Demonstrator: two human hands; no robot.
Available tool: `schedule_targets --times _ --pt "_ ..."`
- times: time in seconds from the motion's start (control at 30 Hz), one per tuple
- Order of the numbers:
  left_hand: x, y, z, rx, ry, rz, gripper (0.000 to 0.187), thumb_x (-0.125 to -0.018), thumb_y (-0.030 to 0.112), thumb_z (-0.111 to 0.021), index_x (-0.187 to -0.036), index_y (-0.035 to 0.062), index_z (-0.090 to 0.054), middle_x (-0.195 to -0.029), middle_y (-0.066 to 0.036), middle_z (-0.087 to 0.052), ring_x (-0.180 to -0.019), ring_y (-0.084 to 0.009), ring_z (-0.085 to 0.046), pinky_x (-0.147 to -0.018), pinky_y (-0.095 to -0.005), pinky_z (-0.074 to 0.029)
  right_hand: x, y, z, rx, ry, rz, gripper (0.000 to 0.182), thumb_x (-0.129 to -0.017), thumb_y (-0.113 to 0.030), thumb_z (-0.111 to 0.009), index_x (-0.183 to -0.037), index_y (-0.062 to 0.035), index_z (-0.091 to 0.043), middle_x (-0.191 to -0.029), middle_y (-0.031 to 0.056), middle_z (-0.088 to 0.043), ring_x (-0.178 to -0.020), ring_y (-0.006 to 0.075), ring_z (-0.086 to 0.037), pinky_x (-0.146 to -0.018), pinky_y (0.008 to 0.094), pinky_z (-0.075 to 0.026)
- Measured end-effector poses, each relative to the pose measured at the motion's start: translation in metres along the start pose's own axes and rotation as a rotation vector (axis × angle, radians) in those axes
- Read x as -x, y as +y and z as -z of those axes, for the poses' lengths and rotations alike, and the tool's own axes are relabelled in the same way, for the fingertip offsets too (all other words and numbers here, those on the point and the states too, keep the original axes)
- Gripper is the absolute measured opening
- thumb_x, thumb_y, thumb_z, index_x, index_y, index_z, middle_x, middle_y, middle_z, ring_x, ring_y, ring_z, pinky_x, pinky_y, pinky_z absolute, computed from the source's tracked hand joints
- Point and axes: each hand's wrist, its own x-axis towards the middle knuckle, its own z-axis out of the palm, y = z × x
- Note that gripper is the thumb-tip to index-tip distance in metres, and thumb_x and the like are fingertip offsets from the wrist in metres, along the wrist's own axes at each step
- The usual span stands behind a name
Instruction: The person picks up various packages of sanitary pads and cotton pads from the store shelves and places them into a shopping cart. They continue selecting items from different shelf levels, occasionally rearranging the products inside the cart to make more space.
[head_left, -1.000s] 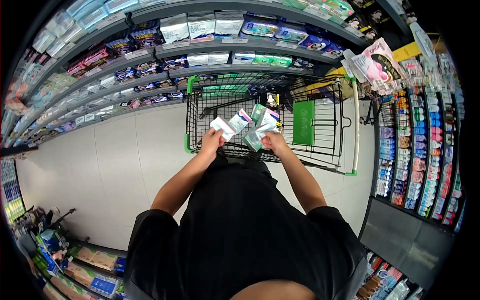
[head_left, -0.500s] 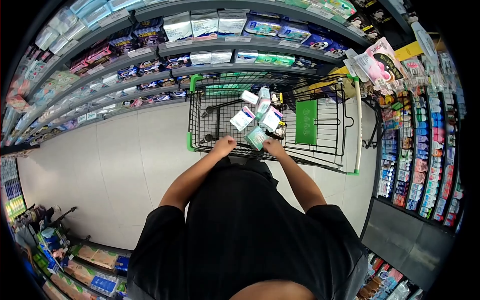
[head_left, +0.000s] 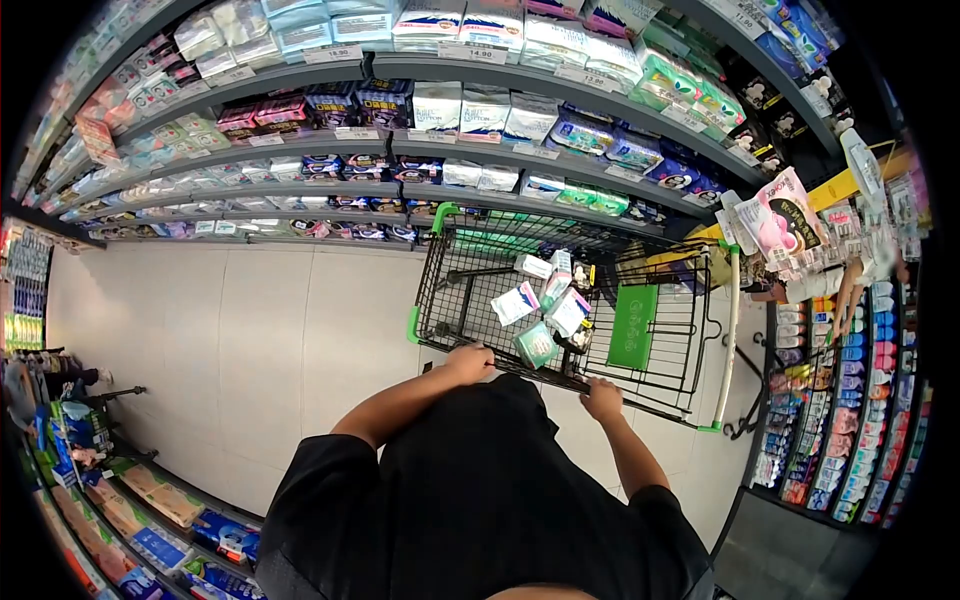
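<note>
Black wire cart, two-handed
Left hand, right hand gripping its near edge (boxy white packs inside, btw).

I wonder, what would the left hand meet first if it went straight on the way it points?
Beyond the black wire cart's rim at its fingers, the left hand would probably meet the boxy teal-green pack first, though that may lie lower.

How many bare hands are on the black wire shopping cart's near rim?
2 on the cart: left hand toward its green-cornered front end, right hand nearer its long white handle.
</note>
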Motion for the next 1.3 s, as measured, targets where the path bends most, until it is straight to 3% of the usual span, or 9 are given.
schedule_targets --times 0.07,0.2,0.37,0.57,0.77,0.97,1.03,1.17,1.3 --pt "0.002 0.004 0.004 0.01 -0.017 0.038 0.024 -0.085 0.034 -0.065 -0.101 0.0158 -0.066 -0.11 -0.01 -0.062 -0.101 -0.0308 -0.063 -0.088 -0.0433 -0.05 -0.001 0.022 -0.005 0.074 0.016 -0.1 0.029 -0.082 -0.037 -0.067 -0.101 -0.0159 -0.068 -0.102 0.0069 -0.07 -0.102 0.0268 -0.066 -0.088 0.0467 -0.049" --pt "0.006 0.001 -0.003 -0.047 0.015 0.017 0.025 -0.083 0.034 -0.066 -0.102 0.0163 -0.065 -0.109 -0.009 -0.06 -0.102 -0.0302 -0.062 -0.087 -0.0428 -0.05 -0.001 0.024 -0.009 0.067 -0.035 -0.115 0.03 -0.085 -0.044 -0.06 -0.099 -0.019 -0.069 -0.094 0.0076 -0.073 -0.089 0.0282 -0.07 -0.081 0.0451 -0.051" --pt "0.025 -0.009 -0.006 -0.068 0.076 -0.032 0.025 -0.082 0.033 -0.067 -0.101 0.0159 -0.065 -0.107 -0.009 -0.06 -0.101 -0.0308 -0.062 -0.085 -0.0427 -0.051 0.01 0.013 -0.02 0.058 0.0 -0.128 0.03 -0.083 -0.045 -0.064 -0.1 -0.0203 -0.07 -0.097 0.0066 -0.073 -0.093 0.0272 -0.069 -0.084 0.0445 -0.05" --pt "0.06 -0.022 -0.004 -0.041 -0.007 0.124 0.033 -0.082 0.046 -0.066 -0.098 0.0169 -0.066 -0.114 -0.01 -0.064 -0.111 -0.0281 -0.06 -0.089 -0.0412 -0.05 0.045 0.007 -0.036 -0.051 0.114 -0.073 0.031 -0.078 -0.042 -0.07 -0.1 -0.0198 -0.069 -0.102 0.0054 -0.07 -0.102 0.0255 -0.064 -0.093 0.0474 -0.044" --pt "0.109 -0.05 -0.01 -0.059 0.151 0.054 0.033 -0.079 0.043 -0.074 -0.087 0.0116 -0.066 -0.09 -0.008 -0.062 -0.09 -0.0282 -0.063 -0.076 -0.0394 -0.051 0.081 -0.011 -0.047 -0.095 0.204 -0.068 0.034 -0.075 -0.044 -0.072 -0.099 -0.0202 -0.07 -0.1 0.0045 -0.071 -0.102 0.0255 -0.064 -0.091 0.0473 -0.044" --pt "0.16 -0.069 -0.002 -0.046 0.188 0.083 0.034 -0.078 0.042 -0.076 -0.085 0.0103 -0.067 -0.09 -0.007 -0.065 -0.088 -0.0276 -0.064 -0.075 -0.0393 -0.052 0.094 -0.054 -0.064 -0.116 0.161 -0.007 0.031 -0.078 -0.043 -0.07 -0.098 -0.0193 -0.071 -0.1 0.0074 -0.071 -0.095 0.0267 -0.068 -0.088 0.0482 -0.048" --pt "0.174 -0.077 -0.001 -0.025 0.237 0.064 0.033 -0.076 0.041 -0.077 -0.083 0.0097 -0.067 -0.088 -0.006 -0.066 -0.085 -0.0261 -0.065 -0.075 -0.0381 -0.052 0.105 -0.074 -0.042 -0.116 0.041 0.001 0.031 -0.079 -0.042 -0.069 -0.1 -0.0196 -0.071 -0.103 0.0068 -0.071 -0.098 0.0269 -0.067 -0.089 0.0479 -0.048" --pt "0.193 -0.1 0.004 -0.004 0.28 0.054 0.032 -0.075 0.04 -0.078 -0.083 0.0103 -0.068 -0.089 -0.005 -0.067 -0.086 -0.0254 -0.065 -0.075 -0.0384 -0.052 0.098 -0.096 -0.059 -0.114 0.058 0.032 0.034 -0.077 -0.045 -0.072 -0.1 -0.0199 -0.07 -0.104 0.0062 -0.07 -0.097 0.0283 -0.067 -0.084 0.0453 -0.052" --pt "0.209 -0.121 0.021 -0.007 0.33 0.061 0.03 -0.074 0.038 -0.079 -0.084 0.0123 -0.069 -0.087 -0.003 -0.067 -0.086 -0.0241 -0.066 -0.075 -0.0374 -0.052 0.096 -0.128 -0.051 -0.081 -0.014 0.052 0.038 -0.082 -0.05 -0.067 -0.107 -0.0209 -0.069 -0.107 0.0078 -0.07 -0.103 0.0301 -0.065 -0.085 0.046 -0.054"
